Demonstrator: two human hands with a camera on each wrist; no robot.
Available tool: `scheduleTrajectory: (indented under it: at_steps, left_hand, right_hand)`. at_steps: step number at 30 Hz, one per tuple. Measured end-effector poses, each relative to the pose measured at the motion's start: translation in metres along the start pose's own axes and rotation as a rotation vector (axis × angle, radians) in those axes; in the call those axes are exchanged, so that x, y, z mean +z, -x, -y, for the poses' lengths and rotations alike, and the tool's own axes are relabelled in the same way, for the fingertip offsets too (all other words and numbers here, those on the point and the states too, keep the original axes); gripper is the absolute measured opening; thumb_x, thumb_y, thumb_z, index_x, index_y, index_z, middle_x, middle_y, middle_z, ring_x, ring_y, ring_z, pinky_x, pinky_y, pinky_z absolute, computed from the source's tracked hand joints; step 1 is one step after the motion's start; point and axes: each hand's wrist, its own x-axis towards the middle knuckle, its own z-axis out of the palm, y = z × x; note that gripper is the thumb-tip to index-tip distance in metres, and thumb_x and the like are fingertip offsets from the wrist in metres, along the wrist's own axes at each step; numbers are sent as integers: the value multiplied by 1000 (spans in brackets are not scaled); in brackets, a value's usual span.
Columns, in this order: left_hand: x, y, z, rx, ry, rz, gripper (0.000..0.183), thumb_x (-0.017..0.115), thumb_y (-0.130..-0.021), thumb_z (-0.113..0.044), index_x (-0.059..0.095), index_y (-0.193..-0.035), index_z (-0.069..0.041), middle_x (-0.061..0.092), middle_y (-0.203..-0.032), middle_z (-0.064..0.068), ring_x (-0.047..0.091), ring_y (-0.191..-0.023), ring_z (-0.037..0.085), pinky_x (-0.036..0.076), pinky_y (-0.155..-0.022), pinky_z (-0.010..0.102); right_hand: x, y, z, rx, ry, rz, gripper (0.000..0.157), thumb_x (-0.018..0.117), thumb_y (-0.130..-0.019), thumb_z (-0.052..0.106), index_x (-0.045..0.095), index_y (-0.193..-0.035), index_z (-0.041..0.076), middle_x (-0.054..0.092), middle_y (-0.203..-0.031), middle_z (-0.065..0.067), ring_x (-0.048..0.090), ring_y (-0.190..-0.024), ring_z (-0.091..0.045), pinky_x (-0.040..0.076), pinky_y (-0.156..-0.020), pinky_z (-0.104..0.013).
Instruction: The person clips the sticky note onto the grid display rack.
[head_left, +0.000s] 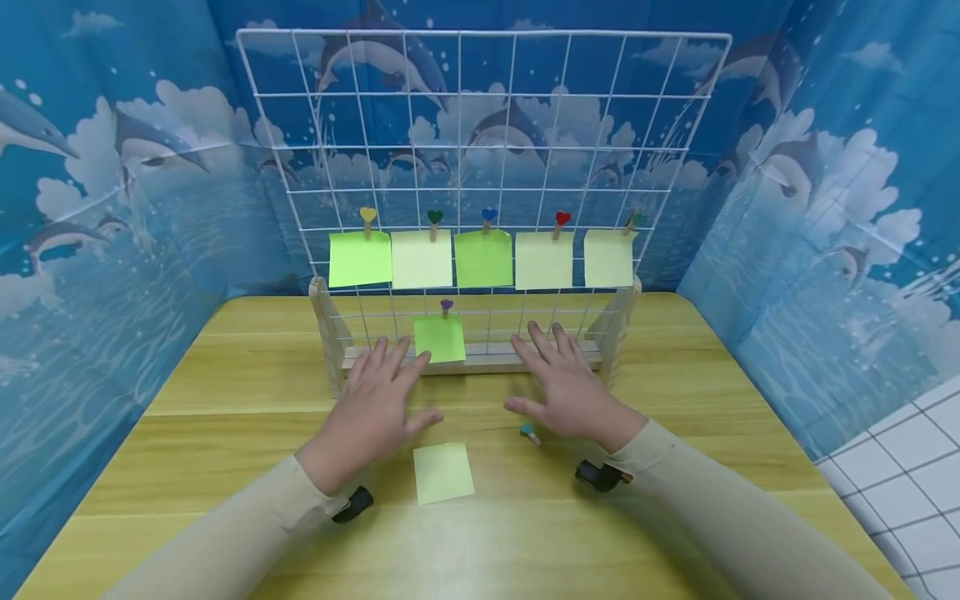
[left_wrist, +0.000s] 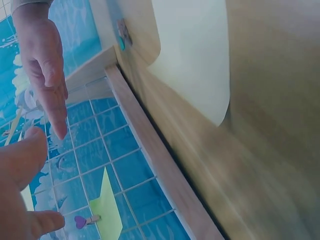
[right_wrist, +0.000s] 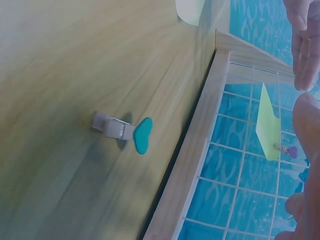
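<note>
Both hands hover over the table with fingers spread, holding nothing. My left hand (head_left: 375, 404) is left of a green sticky note (head_left: 439, 340), which a purple heart clothespin (head_left: 447, 307) fastens low on the white wire grid (head_left: 487, 171). My right hand (head_left: 566, 387) is in front of the grid's right half. Below it on the table lies a small clothespin with a teal heart (right_wrist: 143, 135). A loose pale yellow sticky note (head_left: 443, 473) lies flat between the forearms. Higher on the grid hangs a row of several notes, including a bright green one (head_left: 360, 259), each under a heart clothespin.
A wooden base (head_left: 480, 360) with side supports, such as the right one (head_left: 619, 333), holds the grid upright on the wooden table (head_left: 262, 358). Behind it hangs a blue dolphin-print curtain (head_left: 172, 167). White tiles (head_left: 911, 475) show at the lower right.
</note>
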Motion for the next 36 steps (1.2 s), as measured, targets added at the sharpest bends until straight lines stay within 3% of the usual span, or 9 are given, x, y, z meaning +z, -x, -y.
scheduleTrajectory:
  at_steps: [9, 21, 36]
  left_hand:
    - [5, 12, -5, 3, 6, 71, 87, 64, -98, -65, 38, -165, -15, 20, -175, 18, 16, -161, 50, 16, -129, 67]
    - [13, 25, -11, -11, 60, 131, 88, 70, -96, -59, 37, -165, -15, 22, -174, 19, 14, -161, 50, 17, -128, 69]
    - [21, 34, -13, -22, 104, 203, 87, 71, -96, -58, 38, -164, -15, 26, -173, 21, 19, -160, 49, 15, -129, 67]
  right_hand:
    - [5, 8, -4, -11, 16, 18, 98, 65, -98, 63, 16, -171, 17, 9, -177, -18, 2, -161, -53, 9, -128, -71]
    - [16, 19, -8, -19, 10, 23, 98, 66, -97, 63, 21, -170, 14, 11, -177, -19, 6, -160, -55, 9, -127, -72]
    - [23, 28, -6, -21, -33, 79, 96, 67, -98, 60, 18, -171, 18, 11, -177, -19, 4, -160, -55, 10, -127, -72]
